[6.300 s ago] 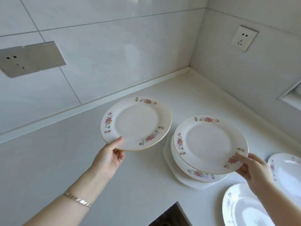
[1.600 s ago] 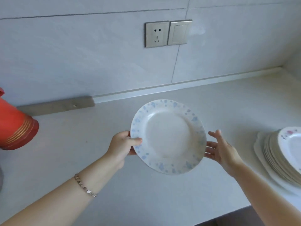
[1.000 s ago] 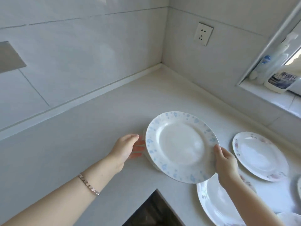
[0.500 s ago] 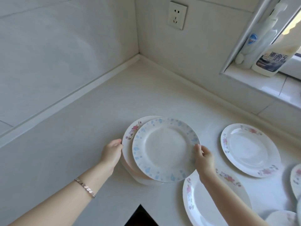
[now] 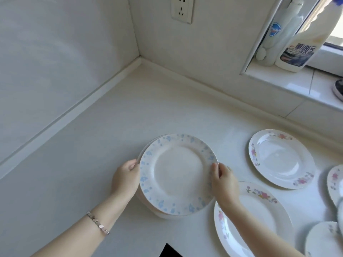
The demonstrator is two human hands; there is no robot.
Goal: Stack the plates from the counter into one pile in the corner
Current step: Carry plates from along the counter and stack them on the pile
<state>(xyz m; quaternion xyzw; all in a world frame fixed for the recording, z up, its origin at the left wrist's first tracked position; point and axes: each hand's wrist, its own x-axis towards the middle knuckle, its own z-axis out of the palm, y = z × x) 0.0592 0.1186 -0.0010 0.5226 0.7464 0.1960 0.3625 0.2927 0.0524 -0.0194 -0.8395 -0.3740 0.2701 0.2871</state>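
A white plate with blue speckles (image 5: 178, 173) lies on top of the pile of plates (image 5: 159, 213) on the counter, a little way out from the corner. My left hand (image 5: 125, 179) holds the left edge of the pile, fingers curled round the rim. My right hand (image 5: 223, 182) grips the blue plate's right rim, thumb on top. A large floral plate (image 5: 259, 217) lies right of the pile, partly under my right forearm. Another floral plate (image 5: 281, 158) lies further right.
More plates (image 5: 334, 179) sit at the right edge, one (image 5: 323, 240) low in the corner of view. Cleaner bottles (image 5: 300, 39) stand on the window sill (image 5: 289, 84). A wall socket (image 5: 182, 10) is above the corner. A dark cut-out (image 5: 170, 252) is at the counter's front.
The blue-speckled plate has come down and slid left until it sits squarely on the pile. My left hand stays at the pile's left rim; my right hand stays on the plate's right rim.
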